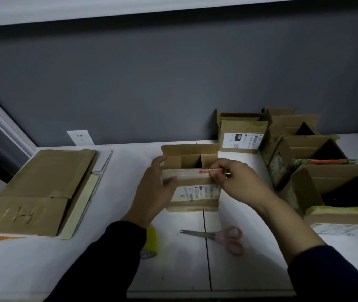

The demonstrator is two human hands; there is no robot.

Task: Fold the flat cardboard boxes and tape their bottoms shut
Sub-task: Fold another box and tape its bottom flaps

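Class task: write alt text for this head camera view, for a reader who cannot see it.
Two hands, left hand and right hand, hold a small brown cardboard box open on a white table. Pink-handled scissors lie nearby, flat brown cardboard sheets left, assembled open boxes right.

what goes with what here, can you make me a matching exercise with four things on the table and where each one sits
Things:
1. scissors
2. tape roll
3. flat boxes
4. small box

Places:
A. stacked at the left end of the table
B. between the left hand and right hand
C. partly hidden under the left sleeve
D. lying in front of the small box, pink handles to the right

Pairs: 1-D, 2-C, 3-A, 4-B
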